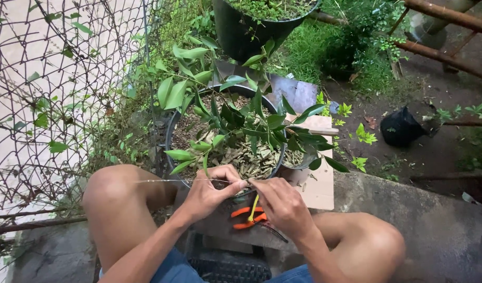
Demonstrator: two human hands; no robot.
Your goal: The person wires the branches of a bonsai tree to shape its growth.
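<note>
Your left hand (209, 193) and right hand (280, 204) meet fingertip to fingertip, each pinching a thin pale wire (173, 181). The wire's long axis runs level, stretching from the pinch out past your left hand and over your left knee; it is hair-fine and barely visible. A yellow-green cutting (254, 204) hangs downward under your right fingers. Just below both hands lie orange-handled pliers (247, 217). Just beyond the hands stands a black pot (170, 137) holding a leafy green plant (241, 123) above a litter of dry leaves.
</note>
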